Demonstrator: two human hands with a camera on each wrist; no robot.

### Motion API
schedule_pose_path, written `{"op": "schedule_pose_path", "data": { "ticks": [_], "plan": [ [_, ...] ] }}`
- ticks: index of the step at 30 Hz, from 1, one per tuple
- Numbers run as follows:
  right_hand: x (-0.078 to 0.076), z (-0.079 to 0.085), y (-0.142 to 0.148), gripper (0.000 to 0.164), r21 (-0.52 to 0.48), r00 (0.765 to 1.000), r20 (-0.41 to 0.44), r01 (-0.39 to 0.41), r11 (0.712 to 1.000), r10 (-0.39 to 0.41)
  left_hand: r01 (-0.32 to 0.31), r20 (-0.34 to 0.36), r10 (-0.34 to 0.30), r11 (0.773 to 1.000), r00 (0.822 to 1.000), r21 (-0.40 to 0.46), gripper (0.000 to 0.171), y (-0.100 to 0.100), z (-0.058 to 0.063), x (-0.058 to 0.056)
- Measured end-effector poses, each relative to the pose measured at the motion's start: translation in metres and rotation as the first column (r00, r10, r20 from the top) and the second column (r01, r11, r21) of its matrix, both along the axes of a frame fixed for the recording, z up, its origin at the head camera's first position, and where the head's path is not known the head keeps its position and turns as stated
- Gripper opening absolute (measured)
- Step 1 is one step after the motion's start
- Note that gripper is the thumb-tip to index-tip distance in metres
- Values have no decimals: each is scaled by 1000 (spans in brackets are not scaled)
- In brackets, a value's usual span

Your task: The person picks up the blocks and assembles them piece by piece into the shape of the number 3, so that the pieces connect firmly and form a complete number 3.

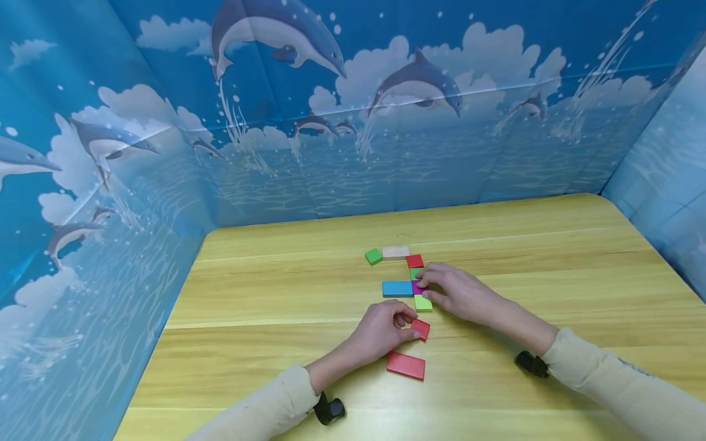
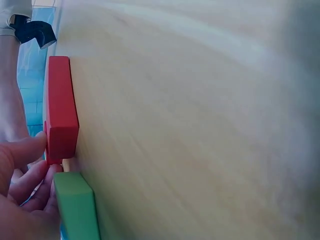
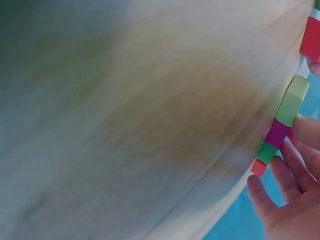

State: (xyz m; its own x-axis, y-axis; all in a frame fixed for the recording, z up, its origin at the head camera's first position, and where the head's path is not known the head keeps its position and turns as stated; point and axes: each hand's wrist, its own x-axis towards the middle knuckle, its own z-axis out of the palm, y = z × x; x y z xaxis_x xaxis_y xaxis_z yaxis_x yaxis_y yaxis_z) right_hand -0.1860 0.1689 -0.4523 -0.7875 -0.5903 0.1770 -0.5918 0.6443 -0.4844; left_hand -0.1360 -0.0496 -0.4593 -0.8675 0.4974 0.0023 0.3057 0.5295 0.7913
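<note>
Thumb and fingers of my left hand [image 1: 380,331] pinch a small red block [image 1: 421,329] lying tilted on the table, just apart from the near end of a block column. Closer to me lies a longer red block [image 1: 407,365], also in the left wrist view. My right hand [image 1: 460,293] has its thumb and forefinger at a purple block [image 3: 278,133], which they partly cover in the head view. A lime block [image 1: 423,304] adjoins it on the near side, a green block [image 1: 416,274] on the far side. Against its left lies a blue oblong block [image 1: 398,289].
Beyond the column come a red block [image 1: 415,261], a pale oblong block [image 1: 396,252] and a tilted green block [image 1: 374,256]. All lie on a wood-grain table [image 1: 248,343]. Dolphin-printed curtain [image 1: 331,165] stands behind the table and at its sides.
</note>
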Motion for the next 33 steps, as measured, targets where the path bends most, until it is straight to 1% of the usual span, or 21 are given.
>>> {"op": "schedule_pose_path", "data": {
  "ticks": [7,12,14,25,33],
  "plan": [
    [-1,-1,0,15,-6,1000,2,-7,1000,7,-54,54,52,998,997,35,17,3,2,-1],
    [-1,0,1,16,2,1000,11,-5,1000,5,-100,109,94,994,990,53,19,6,4,-2],
    [0,0,1,16,6,1000,16,-1,1000,1,-115,120,107,991,987,63,19,7,3,-3],
    [1,1,0,16,11,1000,18,6,1000,-6,-166,127,156,983,980,73,16,10,3,-2],
    [1,2,0,15,6,999,31,4,1000,-5,-170,101,163,984,981,61,15,11,3,-1]
  ]
}}
